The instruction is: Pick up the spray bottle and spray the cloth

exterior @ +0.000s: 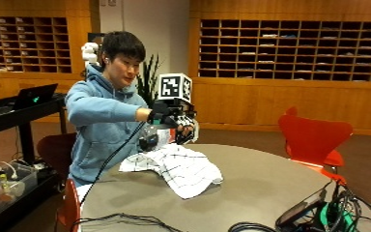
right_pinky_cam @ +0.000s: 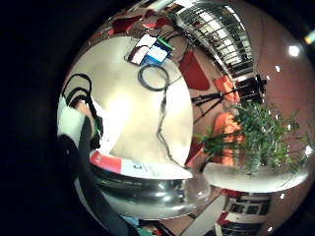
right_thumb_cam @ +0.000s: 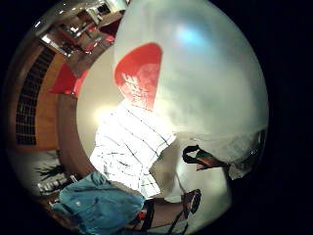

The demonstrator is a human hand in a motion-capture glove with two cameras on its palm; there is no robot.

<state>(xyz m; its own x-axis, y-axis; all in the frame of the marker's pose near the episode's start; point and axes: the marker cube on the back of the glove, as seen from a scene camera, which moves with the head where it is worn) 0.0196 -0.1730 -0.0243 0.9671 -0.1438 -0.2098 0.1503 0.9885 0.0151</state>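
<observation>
Gloved right hand [exterior: 180, 126] wrapped around spray bottle [exterior: 162, 137], lifted over checked cloth [exterior: 176, 166] near table [exterior: 263, 181] edge

The clear plastic spray bottle with a red label [exterior: 162, 137] is upright, lifted at 11 o'clock of the rumpled white black-checked cloth [exterior: 177, 168] on the table.

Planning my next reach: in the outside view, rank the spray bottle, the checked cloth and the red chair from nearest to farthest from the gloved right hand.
1. Spray bottle: in the grip of the gloved right hand, above the table.
2. Checked cloth: lying on the table just below the hand.
3. Red chair: at the table's far side, well away from the hand.
</observation>
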